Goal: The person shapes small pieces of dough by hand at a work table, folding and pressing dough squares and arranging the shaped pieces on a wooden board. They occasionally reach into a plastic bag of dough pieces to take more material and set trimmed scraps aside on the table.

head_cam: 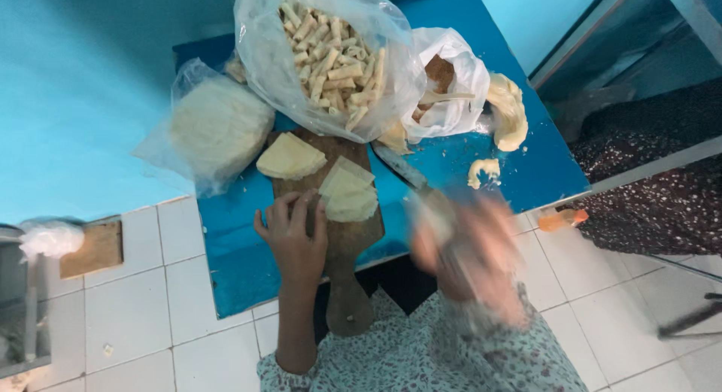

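The left hand lies flat, fingers spread wide, on the wooden cutting board, which rests on the blue surface. Just beyond the fingertips sit stacks of thin, pale pastry sheets, cut to wedges; they look light, soft and easily torn, best lifted by a corner edge. The right hand is motion-blurred, perhaps gripping the knife whose blade points away from it; I cannot tell how its fingers stand. Farther off stands a clear bag of rolled pastries.

Left hand on wooden board; right hand blurred.
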